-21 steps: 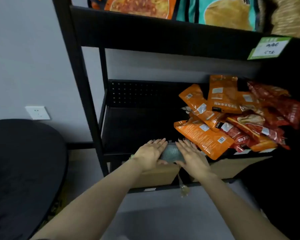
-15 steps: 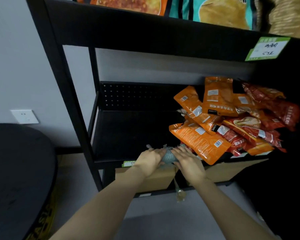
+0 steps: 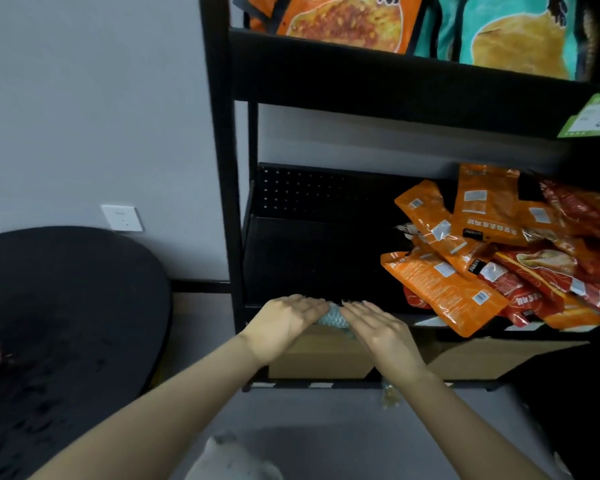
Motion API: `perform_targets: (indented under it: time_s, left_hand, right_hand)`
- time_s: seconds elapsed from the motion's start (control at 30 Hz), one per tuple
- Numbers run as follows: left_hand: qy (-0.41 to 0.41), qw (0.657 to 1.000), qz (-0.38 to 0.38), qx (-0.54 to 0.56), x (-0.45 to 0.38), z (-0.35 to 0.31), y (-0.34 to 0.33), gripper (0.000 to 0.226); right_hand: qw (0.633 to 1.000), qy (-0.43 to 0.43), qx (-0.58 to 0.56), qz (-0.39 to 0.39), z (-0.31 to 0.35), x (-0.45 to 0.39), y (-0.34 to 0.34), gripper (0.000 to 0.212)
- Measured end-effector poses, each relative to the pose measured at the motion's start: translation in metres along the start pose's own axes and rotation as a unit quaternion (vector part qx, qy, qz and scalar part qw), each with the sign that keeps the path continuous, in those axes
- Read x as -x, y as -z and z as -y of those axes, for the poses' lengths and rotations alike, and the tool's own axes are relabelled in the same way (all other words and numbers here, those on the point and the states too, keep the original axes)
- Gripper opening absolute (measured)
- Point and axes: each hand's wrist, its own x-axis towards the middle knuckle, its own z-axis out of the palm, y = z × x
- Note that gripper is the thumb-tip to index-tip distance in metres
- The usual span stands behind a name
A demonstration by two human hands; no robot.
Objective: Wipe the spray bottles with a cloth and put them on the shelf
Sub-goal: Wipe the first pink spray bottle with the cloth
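Observation:
A small pale blue-grey cloth lies at the front edge of the black shelf, bunched between both hands. My left hand lies on its left side with fingers straight. My right hand lies on its right side, fingers straight too. Only a narrow strip of cloth shows between the fingertips. No spray bottle is in view.
Orange and red snack packets pile on the shelf's right half. Larger bags stand on the upper shelf with a green price tag. Cardboard boxes sit below. A black round table is at the left, a wall socket behind it.
The view has swung left, so the shelf sits further right. Both hands stay on the cloth at the shelf edge, which looks more bunched between them.

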Motion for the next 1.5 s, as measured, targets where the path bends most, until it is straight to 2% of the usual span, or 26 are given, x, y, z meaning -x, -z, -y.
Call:
perform_targets:
  time_s: [0.17,0.33,0.47,0.53,0.6,0.73,0.8,0.93,1.03,1.17,1.23,1.3,1.4,1.5]
  left_hand:
    - [-0.005,0.998,-0.036,-0.043,0.068,0.006,0.057,0.039]
    - [0.053,0.996,-0.03,-0.072,0.141,0.021,0.108,0.036]
    - [0.124,0.988,-0.017,-0.092,0.202,0.029,0.146,0.035]
    - [0.161,0.982,-0.019,-0.099,0.234,0.033,0.164,0.035]
    - [0.206,0.973,-0.022,-0.101,0.268,0.035,0.18,0.033]
    - [0.297,0.951,-0.03,-0.086,0.321,0.039,0.203,0.034]
    - [0.35,0.932,-0.06,-0.075,0.344,0.044,0.21,0.03]
    - [0.44,0.891,-0.096,-0.054,0.377,0.057,0.215,0.027]
    - [0.477,0.874,-0.084,-0.041,0.392,0.067,0.22,0.028]
    - [0.499,0.865,-0.044,-0.013,0.412,0.081,0.225,0.029]
    - [0.52,0.853,-0.042,0.011,0.422,0.088,0.223,0.029]
    - [0.543,0.835,-0.087,0.038,0.43,0.092,0.218,0.032]
    - [0.593,0.782,-0.192,0.005,0.432,0.098,0.207,0.04]
    - [0.649,0.731,-0.212,0.003,0.43,0.111,0.191,0.056]
  right_hand:
    - [0.997,0.058,-0.047,-0.018,0.06,-0.034,0.0,0.055]
    - [0.986,0.108,-0.113,-0.061,0.133,-0.074,-0.011,0.046]
    - [0.971,0.138,-0.18,-0.077,0.196,-0.109,-0.025,0.042]
    - [0.963,0.156,-0.207,-0.075,0.23,-0.127,-0.031,0.032]
    - [0.954,0.174,-0.238,-0.058,0.268,-0.143,-0.036,0.026]
    - [0.941,0.189,-0.278,-0.02,0.325,-0.166,-0.048,0.03]
    - [0.933,0.192,-0.305,-0.002,0.351,-0.174,-0.056,0.027]
    - [0.913,0.149,-0.372,0.079,0.396,-0.188,-0.068,0.038]
    - [0.884,0.095,-0.426,0.165,0.421,-0.197,-0.076,0.045]
    - [0.856,0.042,-0.462,0.227,0.44,-0.206,-0.085,0.039]
    - [0.853,0.02,-0.467,0.232,0.442,-0.208,-0.092,0.034]
    - [0.854,0.003,-0.463,0.239,0.443,-0.208,-0.098,0.031]
    - [0.858,-0.022,-0.435,0.272,0.441,-0.208,-0.109,0.026]
    - [0.848,-0.048,-0.43,0.306,0.44,-0.207,-0.118,0.013]
